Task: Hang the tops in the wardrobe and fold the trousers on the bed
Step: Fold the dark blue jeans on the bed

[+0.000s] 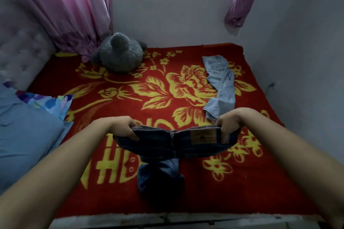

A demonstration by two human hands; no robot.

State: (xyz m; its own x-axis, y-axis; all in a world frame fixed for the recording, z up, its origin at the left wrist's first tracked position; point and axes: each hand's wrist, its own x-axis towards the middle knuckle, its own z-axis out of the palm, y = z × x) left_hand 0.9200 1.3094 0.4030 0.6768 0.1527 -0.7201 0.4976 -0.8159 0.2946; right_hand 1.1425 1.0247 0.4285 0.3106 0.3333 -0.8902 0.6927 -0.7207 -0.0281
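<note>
Head camera looks down at the left hand (126,129) and right hand (229,123), each clutching one end of the waistband of the dark blue jeans (167,147). They are raised over the red floral blanket (242,191), with the legs trailing toward the near edge. That pair is not yet folded and the light blue jeans (221,83) lie crumpled further back on the right, so the folding looks barely begun; no wardrobe or tops show, so the hanging I cannot judge.

Bare left forearm (65,156) and left hand (124,128), bare right forearm (279,141) and right hand (229,123).
</note>
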